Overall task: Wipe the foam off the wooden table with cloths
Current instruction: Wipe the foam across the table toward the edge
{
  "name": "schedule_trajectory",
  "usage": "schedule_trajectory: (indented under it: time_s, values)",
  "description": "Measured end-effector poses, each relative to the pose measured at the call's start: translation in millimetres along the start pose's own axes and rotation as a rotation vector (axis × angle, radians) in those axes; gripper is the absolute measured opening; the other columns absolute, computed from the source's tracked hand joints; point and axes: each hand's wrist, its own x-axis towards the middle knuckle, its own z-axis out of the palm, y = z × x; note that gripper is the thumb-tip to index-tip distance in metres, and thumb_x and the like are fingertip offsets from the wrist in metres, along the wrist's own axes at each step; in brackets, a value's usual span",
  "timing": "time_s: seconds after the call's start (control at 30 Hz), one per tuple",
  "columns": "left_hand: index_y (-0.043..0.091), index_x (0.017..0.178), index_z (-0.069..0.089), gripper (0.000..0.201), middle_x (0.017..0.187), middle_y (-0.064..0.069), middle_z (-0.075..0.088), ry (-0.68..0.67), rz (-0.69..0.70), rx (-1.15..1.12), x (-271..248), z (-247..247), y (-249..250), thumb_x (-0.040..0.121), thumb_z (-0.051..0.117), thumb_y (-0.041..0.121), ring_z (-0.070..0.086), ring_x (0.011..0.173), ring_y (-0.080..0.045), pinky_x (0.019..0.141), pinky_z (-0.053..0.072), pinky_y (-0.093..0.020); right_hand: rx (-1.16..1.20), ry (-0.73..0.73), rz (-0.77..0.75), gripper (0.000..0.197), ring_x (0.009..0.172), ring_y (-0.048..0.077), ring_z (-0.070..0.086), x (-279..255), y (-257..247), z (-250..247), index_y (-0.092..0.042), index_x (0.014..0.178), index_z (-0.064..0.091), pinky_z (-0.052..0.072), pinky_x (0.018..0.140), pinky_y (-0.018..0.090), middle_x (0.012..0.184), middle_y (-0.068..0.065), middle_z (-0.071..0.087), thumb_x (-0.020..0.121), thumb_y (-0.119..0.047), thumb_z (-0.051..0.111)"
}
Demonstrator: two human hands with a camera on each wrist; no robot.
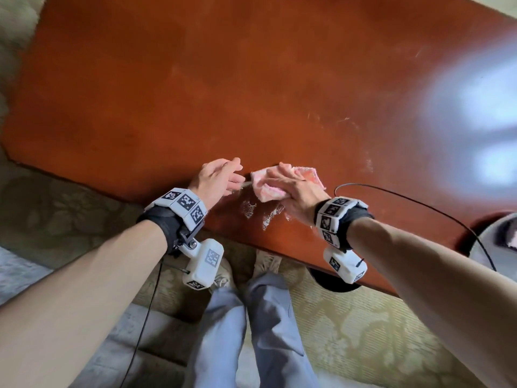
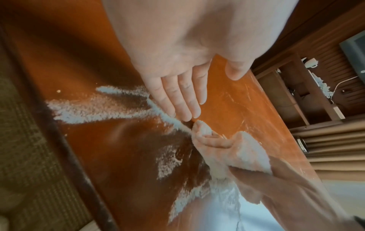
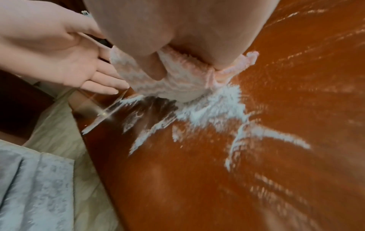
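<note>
On the red-brown wooden table, white foam lies in streaks close to the near edge. My right hand grips a bunched pink cloth and presses it onto the table just beyond the foam. In the right wrist view the cloth is wrapped round my thumb, with thick foam right below it. My left hand hovers open just left of the cloth, fingers straight and holding nothing. In the left wrist view its fingers point at the cloth, beside a foam streak.
Faint smears mark the table farther right. A black cable loops over the table to a grey round object at the right edge. A bright reflection covers the far right. My legs stand against the near edge.
</note>
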Motion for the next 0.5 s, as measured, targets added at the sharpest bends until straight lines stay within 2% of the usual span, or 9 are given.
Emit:
schedule_trajectory:
  time_s: [0.07,0.1,0.13,0.17,0.2,0.27,0.33,0.4,0.5]
  values:
    - [0.007,0.111,0.069,0.036,0.1,-0.014,0.075,-0.016,0.005,0.026,-5,5,-6,0.102,0.049,0.036,0.072,0.091,-0.027,0.079,0.055,-0.033,0.036,0.021,0.032,0.062,0.14,0.015,0.036,-13,-3,3,-0.03,0.141,0.046,0.027,0.117,0.041,0.153,-0.003,0.035,0.086,-0.002,0.04]
    - [0.008,0.109,0.069,0.036,0.1,-0.013,0.076,-0.02,0.006,0.029,-6,7,-9,0.101,0.049,0.037,0.072,0.09,-0.026,0.08,0.055,-0.034,0.074,0.065,0.06,0.056,0.12,0.013,0.058,-18,-6,0,-0.029,0.141,0.046,0.046,0.103,0.035,0.149,0.001,0.042,0.089,-0.006,0.041]
    - [0.009,0.109,0.07,0.035,0.1,-0.013,0.076,-0.026,0.006,0.028,-8,10,-11,0.101,0.049,0.037,0.073,0.09,-0.026,0.081,0.054,-0.034,0.142,0.129,0.102,0.05,0.094,0.013,0.069,-23,-11,-5,-0.028,0.141,0.046,0.057,0.082,0.029,0.144,0.006,0.049,0.094,-0.011,0.041]
    - [0.01,0.109,0.07,0.034,0.101,-0.013,0.076,-0.032,0.008,0.026,-9,12,-12,0.101,0.049,0.036,0.073,0.089,-0.025,0.081,0.054,-0.034,0.225,0.208,0.154,0.044,0.079,0.017,0.071,-26,-14,-10,-0.027,0.142,0.045,0.06,0.068,0.03,0.136,0.01,0.056,0.098,-0.019,0.041]
    - [0.009,0.11,0.07,0.034,0.101,-0.013,0.076,-0.039,0.014,0.026,-12,14,-11,0.102,0.049,0.035,0.072,0.09,-0.026,0.081,0.054,-0.034,0.31,0.302,0.211,0.042,0.08,0.022,0.071,-28,-13,-17,-0.028,0.142,0.045,0.06,0.066,0.033,0.129,0.012,0.062,0.1,-0.027,0.04]
    - [0.007,0.113,0.069,0.035,0.102,-0.013,0.075,-0.047,0.025,0.029,-14,17,-9,0.102,0.048,0.034,0.073,0.094,-0.027,0.082,0.055,-0.035,0.399,0.494,0.305,0.04,0.093,0.02,0.07,-24,-4,-33,-0.037,0.138,0.046,0.06,0.077,0.037,0.12,0.005,0.068,0.098,-0.035,0.041]
    - [0.006,0.115,0.068,0.036,0.103,-0.013,0.075,-0.052,0.043,0.039,-17,18,-6,0.103,0.047,0.034,0.073,0.095,-0.027,0.085,0.057,-0.036,0.314,0.612,0.327,0.044,0.095,0.016,0.068,-18,13,-49,-0.043,0.135,0.046,0.058,0.084,0.037,0.113,-0.001,0.07,0.095,-0.025,0.044]
    - [0.006,0.116,0.068,0.037,0.102,-0.012,0.075,-0.044,0.057,0.041,-18,19,-2,0.103,0.047,0.034,0.073,0.095,-0.027,0.087,0.057,-0.037,0.16,0.586,0.357,0.055,0.102,0.026,0.066,-12,33,-62,-0.041,0.138,0.043,0.054,0.089,0.037,0.12,0.005,0.067,0.091,-0.012,0.043]
    - [0.006,0.114,0.068,0.037,0.1,-0.012,0.076,-0.027,0.063,0.036,-19,19,0,0.102,0.048,0.035,0.073,0.095,-0.028,0.085,0.057,-0.036,-0.04,0.402,0.445,0.06,0.115,0.038,0.057,-8,50,-69,-0.039,0.144,0.036,0.048,0.097,0.042,0.143,0.014,0.048,0.092,-0.01,0.043]
